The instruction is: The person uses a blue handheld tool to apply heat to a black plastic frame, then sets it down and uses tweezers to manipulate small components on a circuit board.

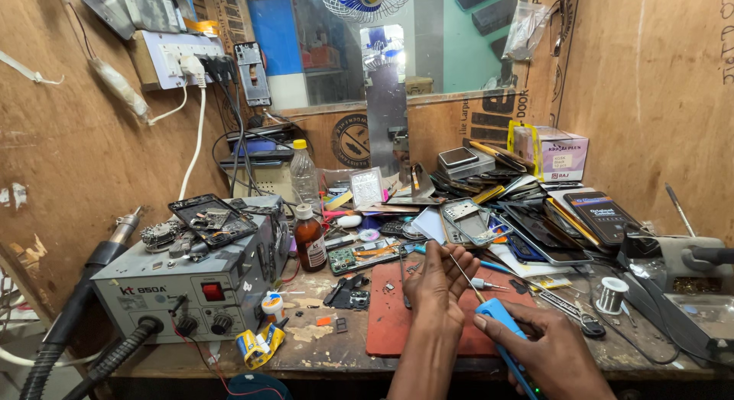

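My left hand hovers over a red work mat in the middle of the bench. Its fingertips are pinched together around the thin metal tip of a soldering iron. My right hand grips the iron's blue handle at the lower right, so the tip slants up and left towards the left fingers. Whether anything else sits between those fingers is too small to tell. A green circuit board lies just beyond the mat.
A grey hot-air station with black hoses stands at the left. Near it are a brown bottle and a clear bottle. Stacked phones and parts crowd the back right. A solder spool sits at the right, with plywood walls all around.
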